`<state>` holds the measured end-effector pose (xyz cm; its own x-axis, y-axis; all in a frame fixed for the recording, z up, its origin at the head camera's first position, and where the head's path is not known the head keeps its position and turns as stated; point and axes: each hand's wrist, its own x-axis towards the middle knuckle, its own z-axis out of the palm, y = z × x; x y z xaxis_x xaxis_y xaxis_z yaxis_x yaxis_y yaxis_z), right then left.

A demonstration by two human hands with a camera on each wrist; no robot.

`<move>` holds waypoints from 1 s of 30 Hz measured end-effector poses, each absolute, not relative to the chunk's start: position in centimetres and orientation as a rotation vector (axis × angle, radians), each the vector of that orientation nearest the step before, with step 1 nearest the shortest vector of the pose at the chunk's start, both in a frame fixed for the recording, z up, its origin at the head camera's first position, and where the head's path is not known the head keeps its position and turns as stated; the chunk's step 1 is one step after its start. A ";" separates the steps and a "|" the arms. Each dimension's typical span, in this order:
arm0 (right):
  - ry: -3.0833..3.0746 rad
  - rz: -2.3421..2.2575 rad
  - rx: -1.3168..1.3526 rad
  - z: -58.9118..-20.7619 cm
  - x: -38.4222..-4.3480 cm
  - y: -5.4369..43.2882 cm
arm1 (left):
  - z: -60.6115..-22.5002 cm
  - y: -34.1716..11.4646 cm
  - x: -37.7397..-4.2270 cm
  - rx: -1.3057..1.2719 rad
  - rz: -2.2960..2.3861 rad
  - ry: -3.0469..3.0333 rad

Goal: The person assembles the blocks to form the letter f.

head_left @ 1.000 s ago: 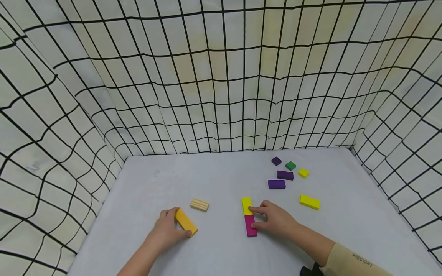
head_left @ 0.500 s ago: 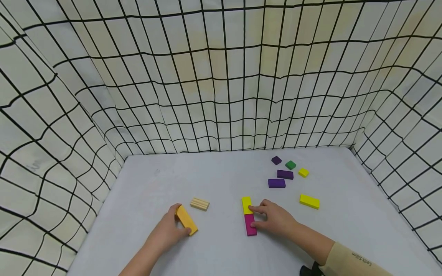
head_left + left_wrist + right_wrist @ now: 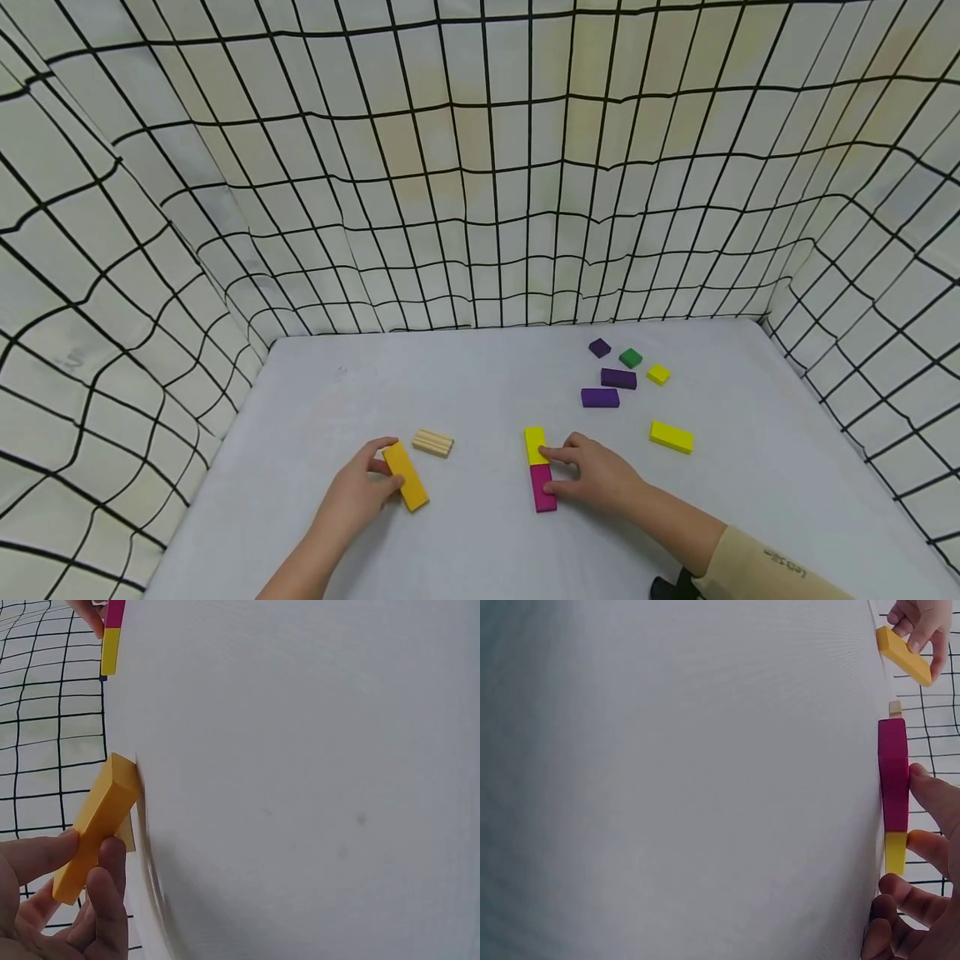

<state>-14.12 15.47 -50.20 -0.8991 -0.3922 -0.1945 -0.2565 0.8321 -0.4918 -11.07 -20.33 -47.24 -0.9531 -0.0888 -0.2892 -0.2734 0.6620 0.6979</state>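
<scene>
An orange rectangular block [image 3: 406, 477] is held in my left hand [image 3: 358, 492], at the left of the table. In the left wrist view the thumb [image 3: 56, 851] lies against one side of it and bent fingers [image 3: 109, 881] against the other. My right hand [image 3: 596, 475] touches two blocks lying end to end. Its index fingertip is on the yellow block [image 3: 534, 437], its thumb on the magenta block [image 3: 543, 492]. In the right wrist view the thumb [image 3: 930, 787] meets the magenta block's side, and the remaining fingers sit loosely bent beside the yellow one.
A ribbed light wooden block [image 3: 432, 443] lies just beyond the orange one. To the right are a long yellow block [image 3: 671, 437], two purple blocks [image 3: 600, 398] and small green [image 3: 631, 357], yellow [image 3: 659, 374] and dark purple [image 3: 599, 347] pieces. Black-gridded white walls surround the white table [image 3: 465, 375].
My left thumb has moved up from the near end of the orange block towards its middle, and the block has turned slightly. The right hand and its two blocks have stayed in place.
</scene>
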 end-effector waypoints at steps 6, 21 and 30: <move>2.728 -0.666 -0.489 -49.9 -14.1 15.3 | -47.0 -20.4 -11.4 -0.323 1.235 2.642; 2.728 -0.663 -0.494 -50.0 -13.9 15.3 | -44.9 -19.4 -12.9 -0.285 1.377 2.639; 2.728 -0.663 -0.472 -49.9 -13.9 15.3 | -44.6 -17.1 -15.0 -0.232 1.415 2.643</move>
<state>-13.91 15.26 -49.93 -0.9030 -0.3785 -0.2032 -0.2431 0.8401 -0.4849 -15.00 -17.13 -44.62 -0.9792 -0.0718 -0.1900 -0.1979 0.5473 0.8132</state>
